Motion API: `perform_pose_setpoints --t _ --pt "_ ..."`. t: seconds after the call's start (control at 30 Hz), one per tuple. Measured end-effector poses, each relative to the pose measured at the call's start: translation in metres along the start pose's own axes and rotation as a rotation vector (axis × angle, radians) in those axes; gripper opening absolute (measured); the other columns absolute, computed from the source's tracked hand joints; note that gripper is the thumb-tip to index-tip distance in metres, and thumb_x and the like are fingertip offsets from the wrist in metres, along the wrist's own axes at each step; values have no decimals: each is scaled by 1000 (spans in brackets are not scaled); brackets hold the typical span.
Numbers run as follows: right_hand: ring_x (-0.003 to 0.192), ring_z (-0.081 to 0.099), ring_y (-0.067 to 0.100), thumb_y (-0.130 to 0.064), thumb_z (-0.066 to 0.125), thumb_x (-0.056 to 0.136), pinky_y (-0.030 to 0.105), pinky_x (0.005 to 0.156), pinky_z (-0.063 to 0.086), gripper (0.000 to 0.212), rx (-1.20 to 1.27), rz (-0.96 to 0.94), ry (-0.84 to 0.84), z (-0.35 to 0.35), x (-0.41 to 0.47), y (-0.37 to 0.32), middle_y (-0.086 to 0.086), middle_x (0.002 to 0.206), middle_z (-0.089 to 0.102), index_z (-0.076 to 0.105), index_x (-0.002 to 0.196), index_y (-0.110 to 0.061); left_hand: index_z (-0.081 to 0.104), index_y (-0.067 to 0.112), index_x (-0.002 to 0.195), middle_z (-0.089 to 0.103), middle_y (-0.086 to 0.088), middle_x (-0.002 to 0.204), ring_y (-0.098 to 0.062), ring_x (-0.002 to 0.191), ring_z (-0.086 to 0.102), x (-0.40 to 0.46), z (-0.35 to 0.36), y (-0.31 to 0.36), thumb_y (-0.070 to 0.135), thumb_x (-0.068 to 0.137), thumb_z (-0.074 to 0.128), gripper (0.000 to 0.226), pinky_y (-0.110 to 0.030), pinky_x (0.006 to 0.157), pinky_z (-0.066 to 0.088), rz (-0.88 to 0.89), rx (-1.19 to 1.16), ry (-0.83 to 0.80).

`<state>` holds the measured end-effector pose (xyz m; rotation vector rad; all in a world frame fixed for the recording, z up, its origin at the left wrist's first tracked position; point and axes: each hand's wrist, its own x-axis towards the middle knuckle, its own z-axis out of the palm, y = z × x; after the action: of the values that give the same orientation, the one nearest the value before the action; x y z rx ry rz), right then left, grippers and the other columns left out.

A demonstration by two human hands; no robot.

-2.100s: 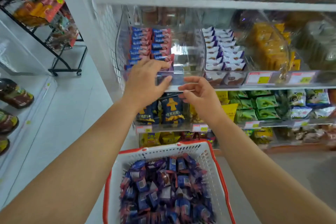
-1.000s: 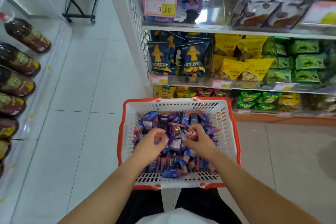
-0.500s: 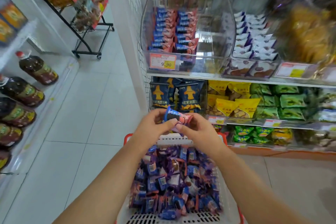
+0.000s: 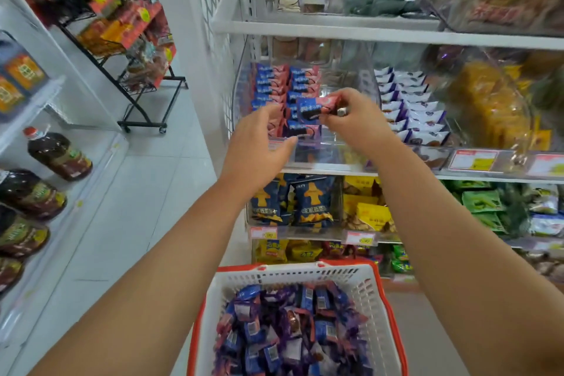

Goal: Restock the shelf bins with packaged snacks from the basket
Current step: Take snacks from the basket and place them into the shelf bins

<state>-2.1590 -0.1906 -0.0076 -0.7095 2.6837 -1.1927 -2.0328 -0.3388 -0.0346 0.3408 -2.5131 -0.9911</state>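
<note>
Above bin (image 4: 308,159) front lip, right hand (image 4: 357,125) fingers pinching snack pack (image 4: 314,107), left hand (image 4: 259,143) fingers apart

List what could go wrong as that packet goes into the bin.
The right hand pinches the pink-and-blue packet only by one end, so it might slip and fall. The left hand is close to the stacked rows in the clear bin and could knock them askew.

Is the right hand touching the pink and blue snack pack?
Touching. In the head view, the right hand pinches the snack pack at its right end, above the clear bin.
</note>
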Motion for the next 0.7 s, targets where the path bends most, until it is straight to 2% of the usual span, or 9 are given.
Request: perform_pose_setpoints --t 0.1,0.17,0.23,0.33,0.4,0.5,0.6,0.7 --pt "81 61 17 -16 71 83 33 73 51 15 -78 19 -136 13 17 3 -3 81 63 62 94 -16 51 24 128 55 4 128 -18 123 44 23 4 2 48 85 68 52 -32 100 34 77 275 -121" --pt "71 57 16 -16 71 81 29 64 46 11 -127 28 -212 20 23 7 -5 71 60 60 83 -17 53 26 118 57 2 121 -21 119 43 36 7 4 57 81 68 51 -38 100 34 133 456 -274" --pt "63 54 12 -21 73 81 26 59 44 15 -135 45 -232 25 28 10 -4 66 59 59 74 -18 54 26 117 57 -1 120 -24 119 43 43 11 5 59 79 69 53 -40 100 32 147 539 -419" --pt "48 50 3 -23 71 82 17 47 41 25 -134 101 -250 31 34 14 -6 59 56 54 63 -21 55 25 123 56 -3 124 -27 121 45 50 15 5 58 79 71 57 -38 100 34 132 577 -494" --pt "54 52 11 -22 68 82 21 51 43 25 -166 127 -260 34 38 16 -1 63 58 53 63 -20 56 25 123 59 -3 124 -26 119 48 54 17 3 60 77 71 59 -38 99 36 138 592 -504" --pt "66 53 19 -26 72 81 32 67 50 24 -204 136 -270 33 41 17 7 76 66 58 63 -20 55 27 128 59 -2 125 -25 120 48 55 19 1 62 77 70 64 -38 100 35 119 607 -528" --pt "66 61 16 -27 72 82 28 67 52 18 -181 175 -269 29 38 16 3 78 68 62 69 -20 53 28 132 58 -2 128 -25 122 47 53 18 3 61 79 68 64 -39 102 32 128 637 -527" --pt "71 68 18 -15 67 87 28 61 57 13 -171 237 -332 29 37 12 5 78 69 61 75 -16 53 31 133 59 2 125 -22 121 47 53 16 2 62 79 67 64 -39 101 32 136 629 -534"
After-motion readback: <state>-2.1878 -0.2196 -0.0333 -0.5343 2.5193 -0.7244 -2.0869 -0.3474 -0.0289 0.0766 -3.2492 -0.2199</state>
